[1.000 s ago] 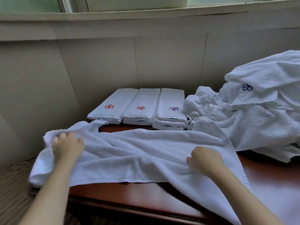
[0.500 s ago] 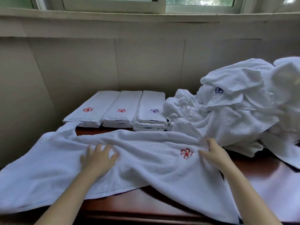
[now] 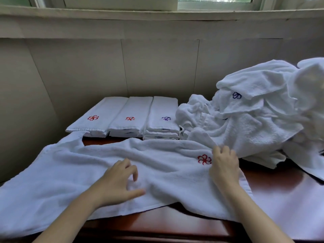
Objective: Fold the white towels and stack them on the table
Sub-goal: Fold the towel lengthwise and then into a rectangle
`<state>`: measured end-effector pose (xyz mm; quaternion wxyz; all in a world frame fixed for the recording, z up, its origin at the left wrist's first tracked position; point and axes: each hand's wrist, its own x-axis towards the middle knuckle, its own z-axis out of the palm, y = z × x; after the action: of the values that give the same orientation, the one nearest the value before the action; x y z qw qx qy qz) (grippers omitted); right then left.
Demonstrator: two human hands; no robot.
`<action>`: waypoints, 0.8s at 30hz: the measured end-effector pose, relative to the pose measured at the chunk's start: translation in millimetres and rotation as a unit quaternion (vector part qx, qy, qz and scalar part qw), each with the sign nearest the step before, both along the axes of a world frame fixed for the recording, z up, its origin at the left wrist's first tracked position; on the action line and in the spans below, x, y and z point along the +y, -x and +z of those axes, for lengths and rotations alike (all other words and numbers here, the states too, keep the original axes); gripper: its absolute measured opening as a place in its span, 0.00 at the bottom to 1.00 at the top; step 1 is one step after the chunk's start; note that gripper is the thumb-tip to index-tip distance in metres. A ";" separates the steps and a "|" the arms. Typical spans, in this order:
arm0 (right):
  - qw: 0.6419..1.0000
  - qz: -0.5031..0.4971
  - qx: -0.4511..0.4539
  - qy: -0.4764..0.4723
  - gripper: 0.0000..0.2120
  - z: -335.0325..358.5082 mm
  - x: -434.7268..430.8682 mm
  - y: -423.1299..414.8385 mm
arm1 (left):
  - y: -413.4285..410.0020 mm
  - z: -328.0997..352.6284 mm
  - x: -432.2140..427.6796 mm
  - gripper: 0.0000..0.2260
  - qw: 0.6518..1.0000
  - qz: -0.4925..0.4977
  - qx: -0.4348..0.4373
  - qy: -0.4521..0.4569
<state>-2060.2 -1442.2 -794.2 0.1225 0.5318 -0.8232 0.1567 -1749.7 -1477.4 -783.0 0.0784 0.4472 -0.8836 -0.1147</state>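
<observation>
Your left hand [image 3: 117, 183] rests on the towel [image 3: 70, 181] with its fingers loosely spread and slightly bent, holding nothing. The forefinger dips into a small wrinkle. Your right hand [image 3: 225, 165] is at the towel's far edge, just right of its red mark [image 3: 204, 159]. Its fingers are curled round the hem, and the fingertips are hidden behind the knuckles.

The towel lies rumpled across the near part of the table [image 3: 263, 176]. Its left end runs off the table and is cut off by the frame, and its right end drapes over the near edge. You cannot tell whether the pale patch right of your forearm is glare on the wood or more cloth.

Behind the towel, three stacks [image 3: 131, 123] stand side by side against the wall [image 3: 157, 67]. The towel's far left corner lies just in front of the leftmost stack. The layers in each stack are too blurred to count.

The pile [image 3: 254, 127] of unfolded towels on the right touches the nearest stack and is cut off at the frame's right edge. Its foot meets the towel's hem beside your right hand. One blue mark [image 3: 237, 95] shows on it. Both forearms leave the frame at the bottom.
</observation>
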 end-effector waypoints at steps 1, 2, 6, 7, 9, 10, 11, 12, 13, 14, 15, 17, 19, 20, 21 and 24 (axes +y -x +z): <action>0.998 0.052 -0.019 0.028 0.12 1.9 3.3 -13.7 | -2.5 0.1 7.5 0.18 1.000 -0.015 -0.017 -0.014; 0.992 0.108 -0.039 0.052 0.08 2.9 7.8 -26.5 | -5.4 -0.8 13.5 0.19 0.998 -0.023 -0.030 -0.041; 0.941 0.337 -0.028 -0.019 0.08 -6.5 33.6 -71.3 | -17.8 -4.9 20.1 0.15 0.996 -0.039 -0.013 -0.085; 0.928 0.370 0.007 -0.028 0.12 -10.4 40.1 -77.9 | -19.4 -4.9 19.7 0.13 0.996 -0.039 -0.005 -0.084; 0.918 0.394 0.031 -0.029 0.18 -12.4 46.5 -85.6 | -19.4 -6.3 18.9 0.09 0.997 -0.034 0.009 -0.068; 0.915 0.400 0.023 -0.056 0.21 -12.8 47.8 -85.8 | -18.4 -7.4 19.5 0.08 0.998 -0.028 0.011 -0.051; 0.910 0.403 0.017 -0.095 0.26 -13.9 48.6 -82.8 | -17.7 -8.4 20.9 0.08 0.999 -0.022 0.012 -0.033; 0.901 0.413 0.009 -0.129 0.31 -14.9 49.7 -77.8 | -17.2 -9.4 22.1 0.10 0.999 -0.019 0.013 -0.021; 0.894 0.424 0.001 -0.148 0.33 -15.7 50.5 -73.0 | -17.0 -10.7 23.5 0.14 0.999 -0.023 0.015 -0.020; 0.889 0.433 -0.007 -0.151 0.33 -16.5 51.4 -69.3 | -17.2 -11.5 26.3 0.20 0.999 -0.030 0.012 -0.025; 0.889 0.436 -0.016 -0.139 0.29 -18.6 52.2 -66.7 | -18.4 -12.3 29.5 0.27 0.999 -0.038 0.002 -0.036; 0.900 0.424 -0.023 -0.099 0.16 -20.8 52.0 -65.4 | -21.2 -14.5 33.5 0.37 0.997 -0.060 -0.028 -0.035; 0.918 0.390 -0.002 -0.070 0.08 -23.1 47.5 -64.6 | -22.7 -16.9 37.7 0.41 0.996 -0.074 -0.047 -0.020; 0.926 0.373 -0.002 -0.067 0.06 -25.0 44.8 -62.9 | -22.0 -20.3 38.9 0.39 0.996 -0.074 -0.042 -0.012; 0.932 0.357 -0.013 -0.060 0.05 -21.5 46.0 -63.7 | -23.7 -18.1 45.6 0.37 0.997 -0.074 -0.035 0.007; 0.953 0.288 -0.092 -0.024 0.05 -12.7 40.3 -64.8 | -21.1 -19.0 61.3 0.24 0.994 -0.079 -0.035 0.074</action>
<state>-1995.3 -1401.9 -806.9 -0.0172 0.7323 -0.6463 0.2136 -1728.6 -1416.1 -802.1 0.0713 0.3730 -0.9242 -0.0394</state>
